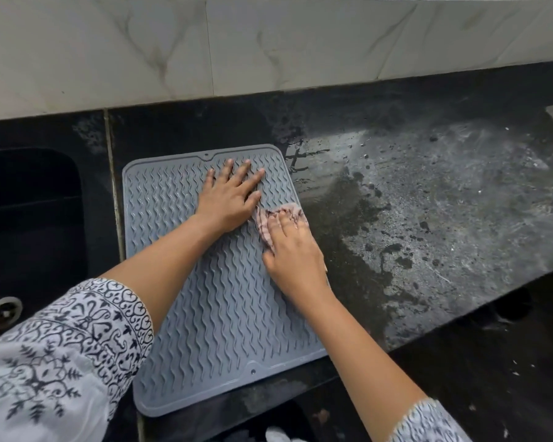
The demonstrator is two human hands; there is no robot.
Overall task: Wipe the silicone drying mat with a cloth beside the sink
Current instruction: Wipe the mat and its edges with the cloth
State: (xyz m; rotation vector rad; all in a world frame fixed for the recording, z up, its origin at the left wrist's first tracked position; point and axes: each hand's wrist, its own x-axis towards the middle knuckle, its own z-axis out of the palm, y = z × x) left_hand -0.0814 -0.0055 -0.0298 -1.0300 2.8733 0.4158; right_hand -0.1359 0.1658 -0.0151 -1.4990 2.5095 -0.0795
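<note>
A grey silicone drying mat with wavy ridges lies flat on the black counter, just right of the sink. My left hand presses flat on the mat's far half, fingers spread, holding nothing. My right hand rests at the mat's right edge, pressing down on a crumpled pink-and-white cloth. The cloth sticks out beyond my fingertips and is partly hidden under the hand.
A dark sink with a metal drain sits to the left. The black granite counter to the right is wet and streaked. A marble-tiled wall rises behind. The counter's front edge runs diagonally at lower right.
</note>
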